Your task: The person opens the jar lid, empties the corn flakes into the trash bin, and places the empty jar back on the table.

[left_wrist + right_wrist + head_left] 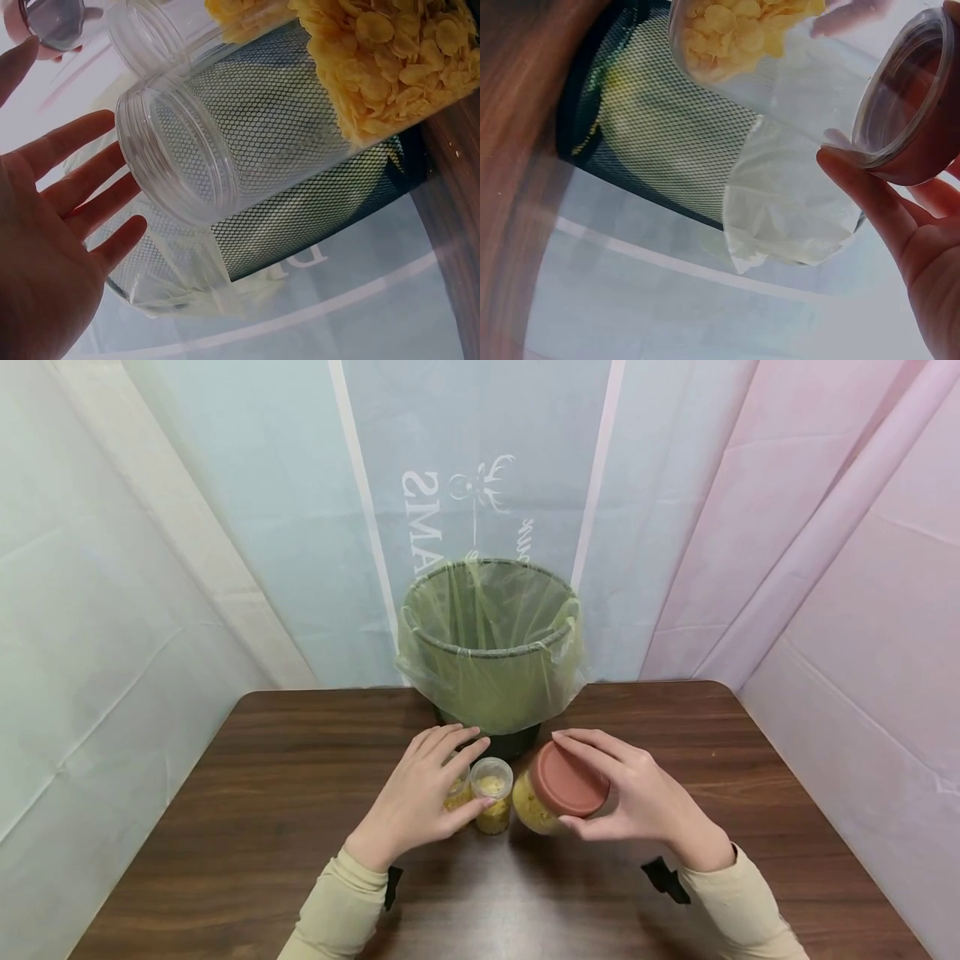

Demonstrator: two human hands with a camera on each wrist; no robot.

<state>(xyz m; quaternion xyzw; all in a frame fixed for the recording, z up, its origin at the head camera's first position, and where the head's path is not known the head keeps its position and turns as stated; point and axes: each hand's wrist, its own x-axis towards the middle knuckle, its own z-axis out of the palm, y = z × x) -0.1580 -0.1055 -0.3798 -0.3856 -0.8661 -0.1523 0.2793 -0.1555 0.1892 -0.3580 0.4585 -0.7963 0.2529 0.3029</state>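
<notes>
Three clear jars with yellow flakes stand side by side: the left jar [454,802], the middle jar [492,817] and the right jar [531,812]. My left hand [420,793] reaches around the left jar with spread fingers. In the left wrist view, that hand's [64,232] fingertips lie at the uncapped rim of a jar [165,150]; whether they touch is unclear. My right hand [648,793] grips a reddish-brown lid [572,781] between thumb and fingers over the right jar. The right wrist view shows the lid [922,97] tilted at the jar's mouth end, its clear inner ring visible.
Behind the jars stands a dark mesh bin [491,652] lined with a thin, translucent greenish bag [487,689]. Dark wooden tabletop [247,793] lies around them, with pale curtains [225,510] behind and at both sides.
</notes>
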